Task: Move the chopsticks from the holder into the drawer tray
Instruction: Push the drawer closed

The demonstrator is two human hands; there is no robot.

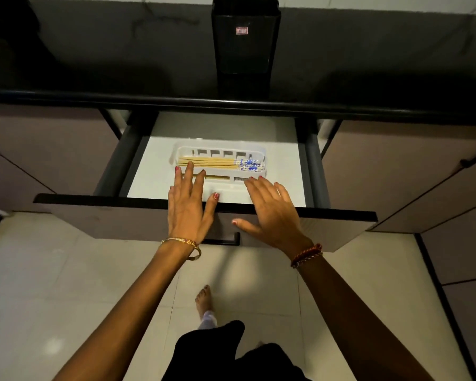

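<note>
While both hands are hovering over the open drawer (204, 213), the chopsticks (220, 164) are already lying in the drawer tray (260, 152), bundled in its far lane. Their long axis is running left-right, parallel to the drawer front, with the plain wooden tips toward the left and the blue-patterned ends toward the right.

Left hand (188, 207) is sitting nearer: its fingers (188, 171) are spread flat, empty, tips reaching the left end of the bundle, looking like they're touching or just short of it; can't tell which. Right hand (272, 210) is also flat with its digits splayed, holding nothing, stopping at the tray's near edge and just short of the patterned ends.

A second pale strip is showing in the tray's near lane between the hands, too partly hidden to identify.

Holder (245, 37), the dark bin on the desk (94, 59) behind the drawer, is standing well apart from both hands; I'm seeing no sticks poking out of it, though its inside isn't visible.

Judging from that, the transfer is looking done or nearly so; anything remaining is probably squaring the bundle along its lane, and the left hand is better placed.
</note>
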